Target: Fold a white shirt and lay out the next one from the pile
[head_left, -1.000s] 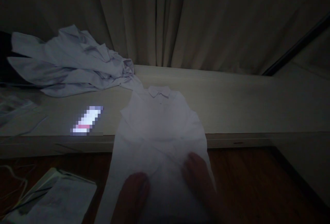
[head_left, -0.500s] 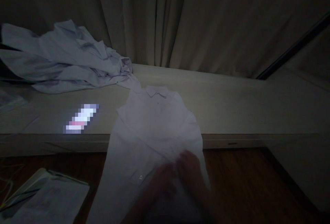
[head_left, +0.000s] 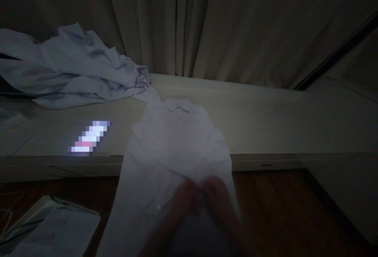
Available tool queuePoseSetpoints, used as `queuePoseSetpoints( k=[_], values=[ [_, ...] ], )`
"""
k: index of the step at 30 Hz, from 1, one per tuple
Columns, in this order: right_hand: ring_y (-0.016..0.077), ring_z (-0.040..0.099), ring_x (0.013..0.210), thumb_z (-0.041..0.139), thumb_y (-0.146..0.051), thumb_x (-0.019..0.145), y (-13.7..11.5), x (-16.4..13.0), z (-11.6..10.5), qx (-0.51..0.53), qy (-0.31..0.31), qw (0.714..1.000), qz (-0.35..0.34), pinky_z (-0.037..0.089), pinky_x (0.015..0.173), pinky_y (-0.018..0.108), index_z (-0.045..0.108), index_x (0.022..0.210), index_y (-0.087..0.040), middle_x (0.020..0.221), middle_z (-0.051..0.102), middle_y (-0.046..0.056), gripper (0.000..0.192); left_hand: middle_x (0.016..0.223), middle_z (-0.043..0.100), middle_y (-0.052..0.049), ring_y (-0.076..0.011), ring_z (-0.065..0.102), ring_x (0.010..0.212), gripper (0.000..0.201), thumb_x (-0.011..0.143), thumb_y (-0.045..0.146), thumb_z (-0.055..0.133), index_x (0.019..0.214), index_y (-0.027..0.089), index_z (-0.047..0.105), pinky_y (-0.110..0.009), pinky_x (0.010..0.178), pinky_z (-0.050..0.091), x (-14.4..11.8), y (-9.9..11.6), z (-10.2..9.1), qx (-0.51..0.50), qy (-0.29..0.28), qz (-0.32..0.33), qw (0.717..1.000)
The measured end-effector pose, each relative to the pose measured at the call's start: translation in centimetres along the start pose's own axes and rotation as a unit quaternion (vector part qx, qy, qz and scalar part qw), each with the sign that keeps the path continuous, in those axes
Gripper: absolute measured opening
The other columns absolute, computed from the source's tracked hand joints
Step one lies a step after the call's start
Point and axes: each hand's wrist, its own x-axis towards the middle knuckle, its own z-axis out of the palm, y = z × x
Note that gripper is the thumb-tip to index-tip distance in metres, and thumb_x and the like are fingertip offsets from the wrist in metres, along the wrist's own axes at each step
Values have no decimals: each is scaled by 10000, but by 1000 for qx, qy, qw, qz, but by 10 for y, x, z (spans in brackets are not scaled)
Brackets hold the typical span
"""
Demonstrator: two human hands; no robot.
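Dim room, pale curtain (head_left: 236,24) across the top of the frame, light ledge (head_left: 280,123) running below it. White collared shirt (head_left: 174,146) lies at centre, collar on the ledge, lower part hanging over the ledge edge toward the wooden floor (head_left: 280,209). At lower centre, left hand (head_left: 184,202) and right hand (head_left: 220,198) meet side by side, pinching the shirt's front fabric. Crumpled shirts (head_left: 73,71) are heaped at upper left; papers (head_left: 53,229) sit at lower left.

Open worktop (head_left: 280,123) right of the spread white shirt (head_left: 177,146); leftward, crumpled shirts (head_left: 73,71) and a lit phone (head_left: 88,138) crowding it, curtain (head_left: 221,24) closing off the back.
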Motion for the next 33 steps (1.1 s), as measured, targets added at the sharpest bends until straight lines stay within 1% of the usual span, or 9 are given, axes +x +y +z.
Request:
queuePoseSetpoints(
  k=[4,8,12,16,19,21,23,27,33],
  values=[
    [171,535,752,436,-264,898,2,-1,2,-52,8,997,-48,408,724,317,586,737,-200,770,616,35,229,822,709,-134,-251,674,779,328,712,509,577,778,188,595,-361,643,547,7,-5,2,-1,12,9,1000],
    [169,529,732,414,-248,909,6,-1,6,-111,49,988,-93,394,690,306,589,747,-204,769,619,38,243,786,713,-137,-266,675,789,328,716,520,587,745,194,601,-365,641,548,16,-14,1,-5,16,16,1000],
    [165,522,704,372,-199,912,6,2,4,-159,77,965,-192,384,680,301,591,727,-207,720,612,36,287,742,703,-111,-222,668,766,303,760,493,591,718,194,607,-314,631,536,27,-19,-1,-6,27,23,999],
    [165,530,748,448,-176,884,10,9,-4,-193,77,944,-256,384,722,305,620,747,-219,730,622,32,224,867,678,-57,-138,631,772,301,828,444,565,868,152,622,-308,693,535,32,-16,-4,-2,21,16,1000],
    [170,552,830,496,-165,863,17,13,-11,-187,47,939,-283,397,772,315,646,816,-226,802,646,39,169,927,655,-29,-119,618,777,329,867,442,512,988,149,600,-327,719,535,28,-16,-2,0,10,14,1000],
    [172,564,846,504,-162,856,18,14,-15,-179,16,944,-276,413,782,321,653,840,-227,821,654,41,164,906,662,-35,-136,628,786,353,850,468,525,966,145,606,-331,714,535,24,-17,0,1,5,14,1000],
    [177,573,855,490,-174,862,16,13,-17,-170,-8,951,-259,428,799,335,658,884,-227,854,665,49,178,882,680,-57,-174,643,834,348,794,496,584,874,159,620,-326,720,534,22,-17,0,3,4,17,1000],
    [178,571,860,452,-222,896,4,6,-17,-121,-15,970,-211,425,853,365,656,911,-223,873,673,46,205,861,705,-103,-257,634,973,290,700,484,656,758,206,598,-330,762,532,25,-16,-4,13,8,27,1000],
    [175,550,846,526,-296,877,-5,5,-11,-55,2,995,-79,419,812,337,628,837,-201,858,652,40,144,775,700,-113,-253,652,862,330,743,515,554,728,186,584,-363,712,534,22,-16,-2,22,7,22,999]
  ],
)
